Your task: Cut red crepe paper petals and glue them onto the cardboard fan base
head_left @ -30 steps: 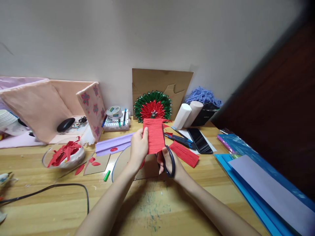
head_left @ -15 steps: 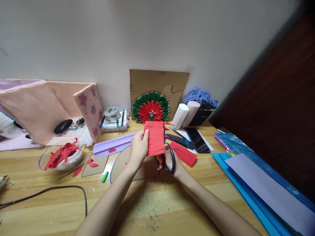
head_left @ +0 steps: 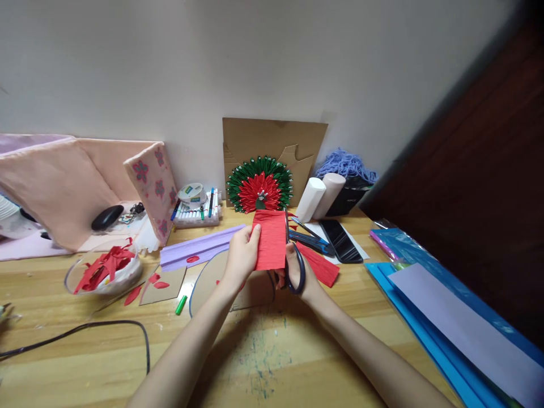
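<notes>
A rectangle of red crepe paper (head_left: 271, 241) is held upright above the desk, pinched at its left edge by my left hand (head_left: 242, 255), thumb in front. My right hand (head_left: 304, 272) has its fingers through the handles of dark scissors (head_left: 302, 275), whose blades run along the right edge of the paper. Behind the scissors lies another strip of red crepe paper (head_left: 321, 266) on the desk. Below my hands is a round cardboard piece with a blue outline (head_left: 204, 283), partly covered by my left hand and forearm.
A cardboard sheet (head_left: 276, 136) with a green and red peacock (head_left: 259, 184) leans on the wall. At left stand a bowl of red scraps (head_left: 70, 277), a purple paper strip (head_left: 174, 258) and a marker box (head_left: 198, 221). A phone (head_left: 342, 241) and blue sheets (head_left: 403, 300) lie right.
Both hands, with the paper and scissors, have shifted slightly to the right. The scissor handles look closer together than before.
</notes>
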{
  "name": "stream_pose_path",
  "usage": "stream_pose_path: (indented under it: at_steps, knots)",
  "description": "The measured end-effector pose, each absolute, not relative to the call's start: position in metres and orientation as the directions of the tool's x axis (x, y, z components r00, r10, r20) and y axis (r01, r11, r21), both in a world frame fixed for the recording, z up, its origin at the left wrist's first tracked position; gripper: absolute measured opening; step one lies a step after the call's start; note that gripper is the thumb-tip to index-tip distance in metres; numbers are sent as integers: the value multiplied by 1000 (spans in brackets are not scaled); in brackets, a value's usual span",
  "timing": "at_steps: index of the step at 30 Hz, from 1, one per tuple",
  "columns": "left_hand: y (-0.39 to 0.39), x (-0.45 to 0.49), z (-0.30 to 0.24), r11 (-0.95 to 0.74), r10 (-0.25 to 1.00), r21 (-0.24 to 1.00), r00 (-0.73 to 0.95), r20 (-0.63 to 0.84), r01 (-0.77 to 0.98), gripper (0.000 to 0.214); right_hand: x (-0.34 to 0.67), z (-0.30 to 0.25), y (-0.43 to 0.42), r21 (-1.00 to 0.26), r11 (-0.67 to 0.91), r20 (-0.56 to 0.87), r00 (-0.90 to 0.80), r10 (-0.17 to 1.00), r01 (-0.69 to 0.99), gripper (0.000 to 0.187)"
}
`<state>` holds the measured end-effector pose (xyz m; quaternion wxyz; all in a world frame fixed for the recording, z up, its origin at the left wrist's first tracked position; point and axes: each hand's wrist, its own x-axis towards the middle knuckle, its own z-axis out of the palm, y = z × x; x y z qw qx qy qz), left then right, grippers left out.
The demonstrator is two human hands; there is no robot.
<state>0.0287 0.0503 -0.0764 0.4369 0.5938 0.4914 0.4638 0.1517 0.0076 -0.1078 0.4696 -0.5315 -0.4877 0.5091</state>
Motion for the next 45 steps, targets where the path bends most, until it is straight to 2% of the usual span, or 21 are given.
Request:
stream_pose_path:
  at_steps: [2, 7, 10, 12, 16, 18, 23, 27, 30, 34, 37, 39, 41, 43, 45]
  knots:
    - [51, 29, -77, -135, 989, 976, 76, 123, 170, 34, 153, -110, 10, -995, -99, -98, 23, 995, 27, 69]
    - [56, 22, -71, -125, 992, 980, 54, 118, 153, 35, 165, -94, 21, -985, -66, -82, 100, 992, -158, 68]
    - [57, 12, -61, -85, 987, 982, 148, 59, 169, 34, 182, -75, 25, -999, 49, 50, 137, 989, 10, 58]
    - [54, 6, -55, -103, 968, 965, 248, 42, 240, 33, 194, -64, 25, -991, 99, 110, 136, 985, 88, 47]
    - [46, -2, -45, -177, 849, 932, 528, -18, 316, 28, 209, -52, 20, -982, 103, 96, -50, 994, 157, 32]
    - [45, -6, -42, -212, 793, 925, 609, -26, 315, 27, 212, -49, 18, -974, 126, 103, -129, 986, 189, 29]
    - [48, -21, -36, -242, 830, 895, 557, -9, 375, 36, 214, -44, 16, -952, 172, 160, -68, 985, 252, 27]
    - [47, -23, -32, -261, 820, 884, 573, -9, 388, 30, 206, -43, 11, -971, 135, 114, -113, 987, 196, 31]
    - [42, -20, -29, -243, 800, 896, 600, -33, 373, 25, 198, -44, 6, -959, 82, 69, -57, 996, 272, 35]
    - [42, -22, -29, -168, 811, 919, 580, -76, 356, 26, 195, -46, 4, -932, 90, 108, 31, 994, 351, 35]
    - [49, -25, -32, -72, 872, 967, 487, -58, 244, 30, 195, -48, 7, -947, 108, 147, 110, 983, 302, 36]
    - [55, -23, -35, 26, 930, 1000, 367, -29, 15, 37, 194, -49, 9, -969, 154, 196, 219, 956, 195, 37]
    - [58, -17, -36, 128, 953, 954, 299, -43, -273, 49, 192, -50, 11, -978, 206, 203, 310, 929, 21, 37]
    - [56, -7, -37, 243, 917, 869, 395, -59, -432, 69, 190, -49, 12, -963, 235, 176, 353, 919, -132, 35]
    - [49, 5, -39, 325, 858, 808, 512, -33, -491, 83, 190, -49, 13, -951, 241, 156, 372, 915, -194, 33]
